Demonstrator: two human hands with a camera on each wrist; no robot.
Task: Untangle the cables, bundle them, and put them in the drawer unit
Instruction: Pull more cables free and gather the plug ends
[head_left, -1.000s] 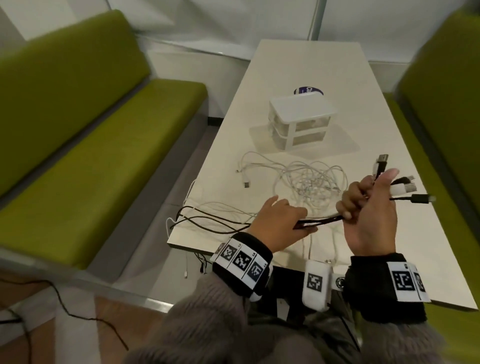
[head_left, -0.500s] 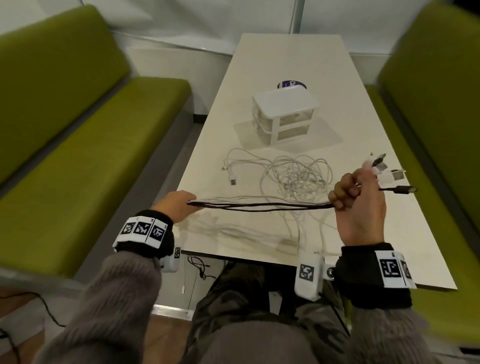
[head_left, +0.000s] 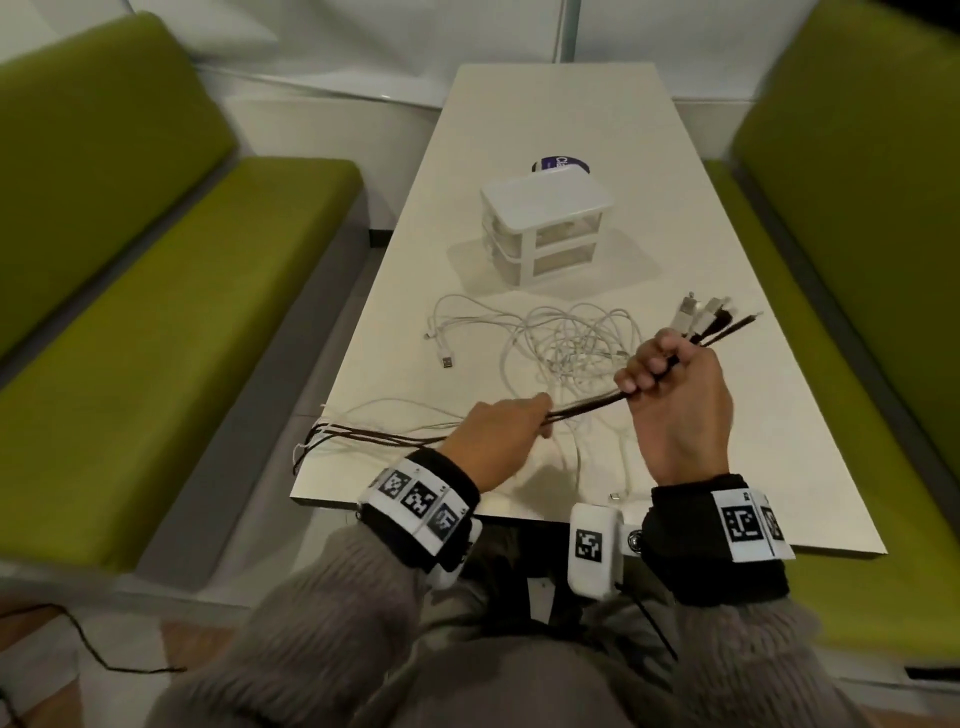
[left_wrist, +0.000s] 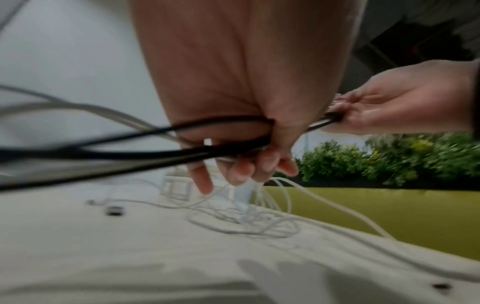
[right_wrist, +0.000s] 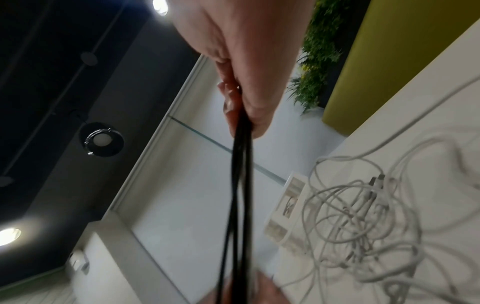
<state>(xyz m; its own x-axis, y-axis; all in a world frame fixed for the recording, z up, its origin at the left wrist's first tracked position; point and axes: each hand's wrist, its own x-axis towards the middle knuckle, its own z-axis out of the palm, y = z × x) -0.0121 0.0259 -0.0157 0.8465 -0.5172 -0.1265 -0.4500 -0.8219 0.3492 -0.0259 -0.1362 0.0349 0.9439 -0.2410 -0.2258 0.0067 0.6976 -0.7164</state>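
Note:
A bunch of dark cables (head_left: 582, 408) (left_wrist: 130, 148) (right_wrist: 240, 174) runs between my two hands above the table's near end. My right hand (head_left: 675, 374) (right_wrist: 244, 86) grips the bunch in a fist, with the plugs (head_left: 711, 317) sticking out past it to the upper right. My left hand (head_left: 498, 431) (left_wrist: 233, 127) holds the same cables lower and to the left, its fingers curled round them; their slack trails off the table's left edge. A tangle of white cables (head_left: 571, 343) (right_wrist: 363, 216) lies on the table beyond my hands. The white drawer unit (head_left: 545, 223) stands further back, its drawers closed.
The long white table (head_left: 675, 208) is flanked by green benches, left (head_left: 156, 312) and right (head_left: 857, 208). A dark round tin (head_left: 561, 163) sits behind the drawer unit. A loose USB plug (head_left: 447, 360) lies left of the white tangle.
My left hand has slid back along the dark cables from far left towards the right hand. The right hand has tilted, lifting the plugs up and away.

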